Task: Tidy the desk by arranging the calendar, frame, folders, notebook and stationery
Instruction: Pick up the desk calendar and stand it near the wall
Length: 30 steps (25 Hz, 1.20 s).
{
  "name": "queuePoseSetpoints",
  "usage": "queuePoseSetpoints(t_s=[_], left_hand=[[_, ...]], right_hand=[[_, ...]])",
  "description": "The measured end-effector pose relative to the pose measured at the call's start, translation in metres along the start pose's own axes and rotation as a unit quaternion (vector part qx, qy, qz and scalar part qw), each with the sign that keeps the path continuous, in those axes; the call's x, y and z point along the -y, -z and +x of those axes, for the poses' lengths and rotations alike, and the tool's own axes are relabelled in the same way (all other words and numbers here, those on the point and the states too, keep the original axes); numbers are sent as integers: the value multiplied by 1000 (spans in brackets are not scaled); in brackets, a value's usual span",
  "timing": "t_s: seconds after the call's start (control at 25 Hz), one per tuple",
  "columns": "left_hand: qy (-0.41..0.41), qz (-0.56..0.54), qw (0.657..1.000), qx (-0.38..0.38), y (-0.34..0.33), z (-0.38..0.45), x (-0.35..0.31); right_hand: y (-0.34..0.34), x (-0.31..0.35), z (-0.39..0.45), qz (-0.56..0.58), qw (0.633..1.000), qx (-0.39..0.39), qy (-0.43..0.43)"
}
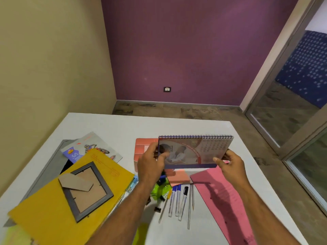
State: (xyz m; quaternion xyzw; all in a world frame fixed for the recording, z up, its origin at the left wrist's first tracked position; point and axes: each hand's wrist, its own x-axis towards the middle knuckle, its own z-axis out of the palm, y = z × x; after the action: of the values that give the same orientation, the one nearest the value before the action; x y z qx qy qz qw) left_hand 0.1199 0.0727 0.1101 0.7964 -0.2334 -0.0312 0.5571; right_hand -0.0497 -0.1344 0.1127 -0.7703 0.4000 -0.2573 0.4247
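At the desk's nine o'clock edge a grey folder lies lowest in a pile, with a motorbike-printed notebook on it. A yellow folder overlaps both toward seven o'clock, and on it rests a grey photo frame, face down, its cardboard stand flap showing.

Toward the centre, the left hand grips the left edge of the spiral-bound desk calendar, thumb on the front face and fingers curled behind. The calendar is held upright above the desk's middle, its coil at twelve o'clock. Behind it, at eleven o'clock of the hand, sits a salmon-coloured box.

Below the calendar, at six o'clock, lie an orange sticky-note pad, three markers side by side, thin pencils and what look like black binder clips, blurred.

The right hand pinches the calendar's lower right corner, thumb in front, fingers behind. Under it, running to five o'clock, a pink folder lies flat.
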Motion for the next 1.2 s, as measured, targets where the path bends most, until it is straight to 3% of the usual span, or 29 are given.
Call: queuePoseSetpoints(t_s=[0.24,0.52,0.84,1.2], left_hand=[[-6,32,993,-113,100,51,25],[24,70,977,-198,203,100,65],[63,74,968,-233,276,175,113],[82,100,959,-254,304,280,190]], right_hand=[[-100,90,25,-13,995,64,72],[-220,169,34,1,983,157,94],[-332,226,70,-20,974,188,128],[-454,247,136,-31,972,200,121]])
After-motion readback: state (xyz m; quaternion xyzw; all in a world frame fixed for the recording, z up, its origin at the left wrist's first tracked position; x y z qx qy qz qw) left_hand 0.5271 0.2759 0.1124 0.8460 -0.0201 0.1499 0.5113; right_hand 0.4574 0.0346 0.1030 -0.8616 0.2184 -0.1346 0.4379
